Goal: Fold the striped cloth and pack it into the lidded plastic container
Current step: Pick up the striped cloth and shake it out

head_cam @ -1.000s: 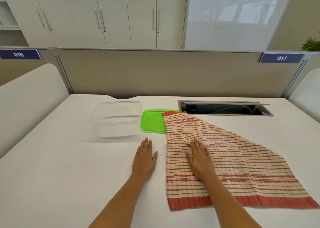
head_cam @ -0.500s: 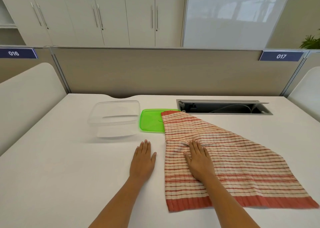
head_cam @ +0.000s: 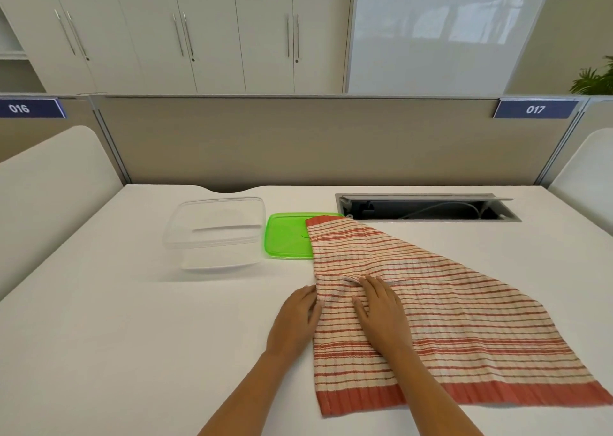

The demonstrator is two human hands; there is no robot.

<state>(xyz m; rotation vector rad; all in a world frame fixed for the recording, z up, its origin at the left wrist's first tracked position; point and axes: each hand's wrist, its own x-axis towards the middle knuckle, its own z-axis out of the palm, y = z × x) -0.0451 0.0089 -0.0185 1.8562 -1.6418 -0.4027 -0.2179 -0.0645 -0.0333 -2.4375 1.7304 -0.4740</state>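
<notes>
The red-and-cream striped cloth (head_cam: 441, 313) lies spread flat on the white desk, and its far corner covers part of the green lid (head_cam: 287, 236). The clear plastic container (head_cam: 215, 226) stands open and empty to the left of the lid. My right hand (head_cam: 381, 313) rests palm down on the cloth's left part, fingers apart, with a small wrinkle at its fingertips. My left hand (head_cam: 295, 319) lies on the desk with its fingertips against the cloth's left edge. Whether they pinch the edge is hidden.
An open cable tray (head_cam: 428, 208) is sunk into the white desk (head_cam: 116, 336) at the back right. A beige partition (head_cam: 298, 140) closes off the far side, and white side panels stand to the left and right.
My left hand has slid right across the desk to the cloth's left edge. My right hand has stayed on the cloth, and a small wrinkle has formed at its fingertips.
</notes>
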